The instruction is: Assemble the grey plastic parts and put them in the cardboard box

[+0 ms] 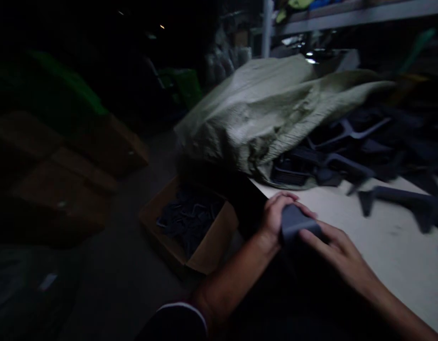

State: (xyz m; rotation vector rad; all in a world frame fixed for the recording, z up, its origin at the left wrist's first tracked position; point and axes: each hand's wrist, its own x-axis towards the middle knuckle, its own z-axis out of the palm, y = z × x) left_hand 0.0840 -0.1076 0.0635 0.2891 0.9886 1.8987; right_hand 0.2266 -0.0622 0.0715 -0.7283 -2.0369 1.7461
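Near the table's front edge I hold a dark grey plastic part (pixel 299 223) between both hands. My left hand (pixel 277 216) is wrapped round its left and far side. My right hand (pixel 332 244) grips it from the right, with the thumb lying on its near face. The part's exact kind is unclear in the dim, blurred view, and its underside is hidden. Just to the right, more dark plastic parts (pixel 399 196) lie on the pale tabletop (pixel 392 251). Some of those look like angled brackets or handles.
A large pale woven sack (pixel 254 113) lies on the table, dark parts spilling from its mouth. On the floor at left stands an open cardboard box (pixel 211 241) holding many dark pieces (pixel 190 213). Brown boxes (pixel 62 189) stand farther left. A shelf (pixel 361 19) runs along the back.
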